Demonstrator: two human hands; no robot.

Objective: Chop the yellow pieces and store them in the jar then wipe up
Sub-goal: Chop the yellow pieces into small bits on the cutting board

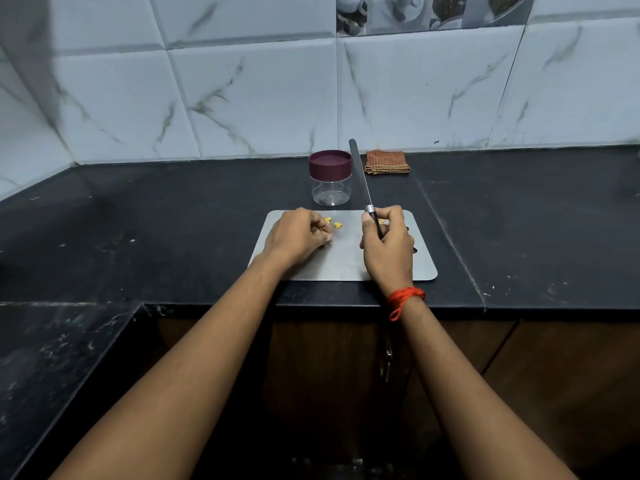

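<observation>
Your right hand [386,244] gripped the knife [362,174], its blade raised off the board [346,268]. Your left hand [298,237] curled beside the yellow pieces [337,224] on the board; whether it pinched one was unclear. Chopping seemed underway, and the next cut needed a steadied piece. The lidded jar [330,178] stood just behind.

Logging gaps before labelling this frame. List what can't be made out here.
All in the head view:
1. Left hand: curled fingers hide whether it pinches anything.
2. Yellow pieces: total unclear; they are tiny, and one is half hidden behind the right hand.
3. Knife: handle mostly wrapped by the right hand.
</observation>
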